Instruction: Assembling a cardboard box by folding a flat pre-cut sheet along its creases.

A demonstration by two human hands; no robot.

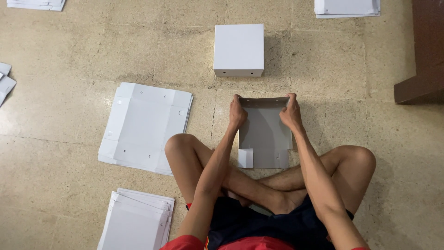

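Observation:
I sit cross-legged on the floor with a half-folded grey cardboard box blank [264, 134] lying in front of my legs. My left hand [237, 112] grips its far left corner, pressing the side flap upward. My right hand [291, 112] grips the far right corner the same way. The far edge of the blank is turned up between both hands. A small white flap shows at the blank's near left corner.
A finished white box [238, 50] stands just beyond the blank. A stack of flat white blanks [145, 126] lies to the left, another stack [137, 220] near my left knee. More stacks [348, 8] lie at the top edge. Dark wooden furniture [422, 55] stands at right.

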